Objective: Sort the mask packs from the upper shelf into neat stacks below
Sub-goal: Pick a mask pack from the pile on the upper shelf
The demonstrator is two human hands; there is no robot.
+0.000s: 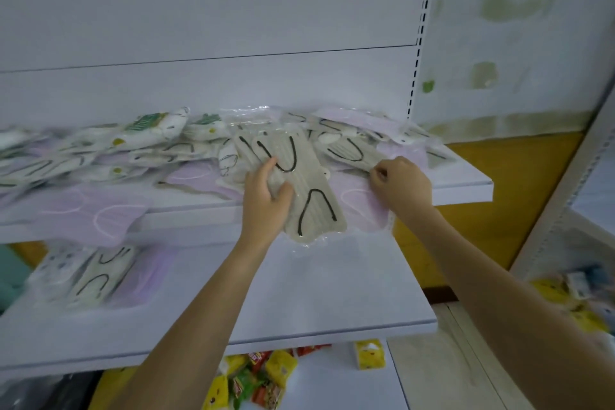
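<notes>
Left hand (266, 195) grips a beige pleated mask pack with black ear loops (307, 196), overhanging the white upper shelf (466, 181). Right hand (401, 181) pinches a lilac mask pack (361, 206) there. Risk: slick film slipping, dragging neighbouring packs off the edge.

no wording, number or brand can be read anywhere in view. the mask packs (301, 188) on the upper shelf (466, 189) show clear wrapping with no legible print. the snack packets (256, 379) under the lower shelf (349, 309) carry red and yellow printed patches, too blurred to make out any letter.
</notes>
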